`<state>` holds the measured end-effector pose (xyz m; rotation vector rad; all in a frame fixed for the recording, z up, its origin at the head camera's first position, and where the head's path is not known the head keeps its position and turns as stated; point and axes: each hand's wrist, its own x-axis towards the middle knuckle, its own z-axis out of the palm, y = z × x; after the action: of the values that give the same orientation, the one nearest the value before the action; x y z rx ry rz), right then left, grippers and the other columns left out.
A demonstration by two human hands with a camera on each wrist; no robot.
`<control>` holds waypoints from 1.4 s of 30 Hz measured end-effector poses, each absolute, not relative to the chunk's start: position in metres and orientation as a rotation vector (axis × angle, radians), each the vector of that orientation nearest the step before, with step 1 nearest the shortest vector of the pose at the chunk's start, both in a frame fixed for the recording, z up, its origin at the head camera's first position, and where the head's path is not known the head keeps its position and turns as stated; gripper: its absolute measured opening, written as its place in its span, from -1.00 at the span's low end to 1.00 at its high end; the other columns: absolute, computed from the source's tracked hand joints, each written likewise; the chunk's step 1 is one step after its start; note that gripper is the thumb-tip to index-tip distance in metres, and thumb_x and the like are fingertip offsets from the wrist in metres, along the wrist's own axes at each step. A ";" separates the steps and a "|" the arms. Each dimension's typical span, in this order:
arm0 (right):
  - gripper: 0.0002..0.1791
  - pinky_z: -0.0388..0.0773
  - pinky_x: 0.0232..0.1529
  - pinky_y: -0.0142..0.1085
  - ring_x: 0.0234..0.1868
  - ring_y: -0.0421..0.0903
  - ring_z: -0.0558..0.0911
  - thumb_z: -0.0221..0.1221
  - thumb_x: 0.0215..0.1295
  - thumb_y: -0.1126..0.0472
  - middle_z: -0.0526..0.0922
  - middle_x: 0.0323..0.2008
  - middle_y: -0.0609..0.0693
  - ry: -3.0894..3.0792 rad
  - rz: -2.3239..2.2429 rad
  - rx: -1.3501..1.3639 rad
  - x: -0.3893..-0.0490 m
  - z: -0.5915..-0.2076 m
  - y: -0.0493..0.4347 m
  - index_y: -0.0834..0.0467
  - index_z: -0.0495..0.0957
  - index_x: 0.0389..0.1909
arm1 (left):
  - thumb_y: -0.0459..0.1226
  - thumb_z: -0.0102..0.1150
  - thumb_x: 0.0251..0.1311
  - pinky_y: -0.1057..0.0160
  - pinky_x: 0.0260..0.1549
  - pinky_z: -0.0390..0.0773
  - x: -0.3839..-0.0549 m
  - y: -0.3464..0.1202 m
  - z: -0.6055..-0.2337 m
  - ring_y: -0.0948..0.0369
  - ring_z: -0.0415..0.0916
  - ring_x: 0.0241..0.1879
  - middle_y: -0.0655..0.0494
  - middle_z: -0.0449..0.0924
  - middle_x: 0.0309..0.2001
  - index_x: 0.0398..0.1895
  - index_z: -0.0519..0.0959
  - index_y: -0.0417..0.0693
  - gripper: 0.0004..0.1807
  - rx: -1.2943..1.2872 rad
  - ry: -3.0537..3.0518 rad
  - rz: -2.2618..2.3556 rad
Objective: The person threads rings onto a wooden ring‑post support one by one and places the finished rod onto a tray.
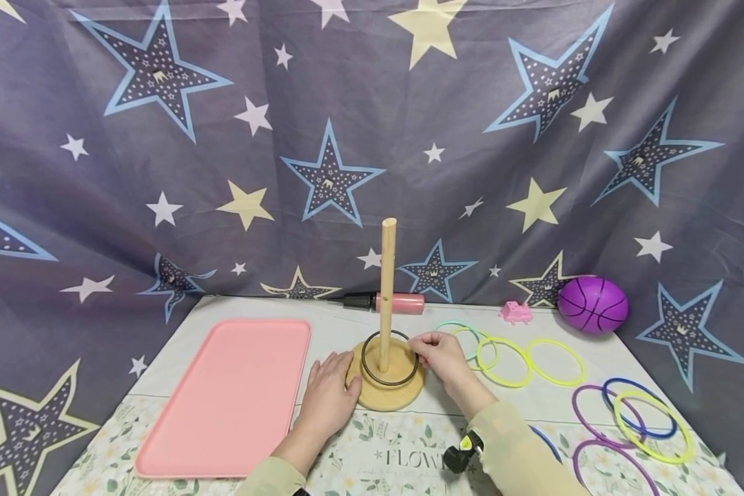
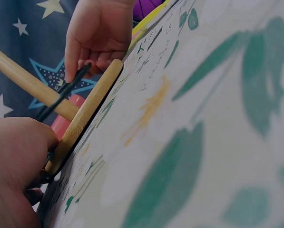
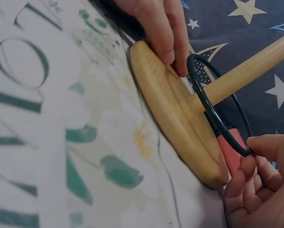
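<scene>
Wooden, the round base (image 1: 389, 397) meets relaxed left fingers (image 1: 339, 364); right fingers (image 1: 426, 344) pinch a slender ring (image 3: 201, 96) around its peg (image 1: 387, 296).

starry cloth backdrop (image 1: 359, 89) | flower-print table cover (image 1: 372, 430) | light seemingly soft

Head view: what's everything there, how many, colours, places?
Backdrop: 1, dark with stars, behind
Tablecloth: 1, pale, under the stand
Tray: 1, pink, left
Stand: 1, wood-coloured, centre
Held ring: 1, black, around stand's pole
Pump-like tool: 1, pink and black, behind stand
Toy: 1, pink, back right
Ball: 1, purple, back right
Loose rings: 9 (4 yellowish, 1 teal, 2 purple, 2 blue), right
Wrist devices: 2, mostly black, on wrists
Sleeves: 2, pale yellow, bottom
Left hand: 1, bare, touching stand's base
Right hand: 1, bare, pinching held ring
</scene>
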<state>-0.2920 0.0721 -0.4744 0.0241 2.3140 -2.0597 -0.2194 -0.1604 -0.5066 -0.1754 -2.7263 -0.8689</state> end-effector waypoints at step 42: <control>-0.90 0.50 -0.36 -0.33 -0.37 -0.11 0.53 0.44 0.39 0.26 0.66 -0.39 0.00 2.647 -1.699 -0.099 -0.298 -0.488 0.069 0.22 0.74 -0.28 | -0.23 0.22 0.54 -0.35 0.66 -0.01 -0.219 -0.161 -0.502 -0.26 0.30 0.59 -0.30 0.50 0.50 0.52 0.49 -0.37 -0.40 -0.171 -2.757 -0.866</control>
<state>-0.2975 0.0689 -0.4885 -0.0985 2.6468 -1.6994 -0.2187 -0.1609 -0.5024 -0.1707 -2.7572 -0.8665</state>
